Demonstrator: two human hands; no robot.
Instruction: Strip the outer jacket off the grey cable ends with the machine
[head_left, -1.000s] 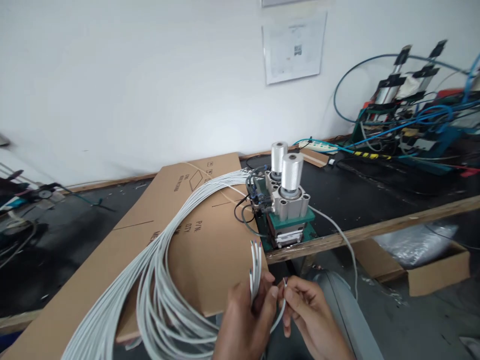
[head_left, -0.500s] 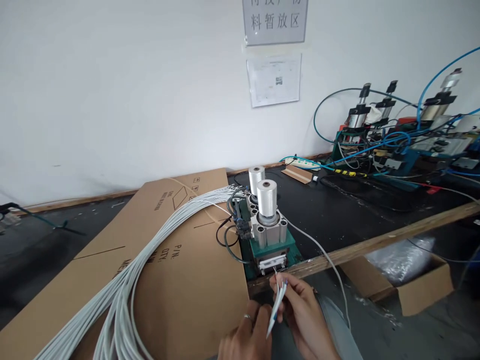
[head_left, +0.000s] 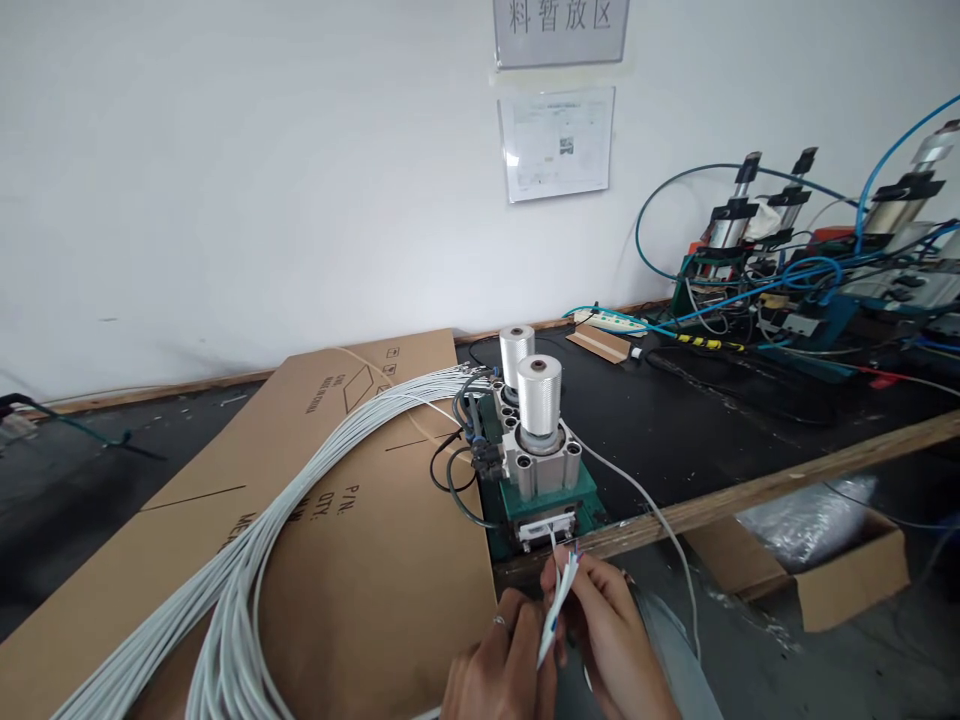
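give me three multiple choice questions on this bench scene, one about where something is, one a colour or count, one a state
1. Where does the bundle of white cables lie?
A. on the flattened cardboard
B. in the open box on the floor
C. on the wall

2. How many ribbed silver cylinders stand on the small green machine?
A. one
B. two
C. four

3. What is the right hand doing?
A. lying flat on the bench
B. holding a thin white cable with its end pointed at the machine's front
C. gripping a blue hose

Answers: 1 A, the cables sweep across the brown cardboard sheet. 2 B, two cylinders stand one behind the other. 3 B, the fingers pinch the cable just below the machine's front, with the left hand beside it.
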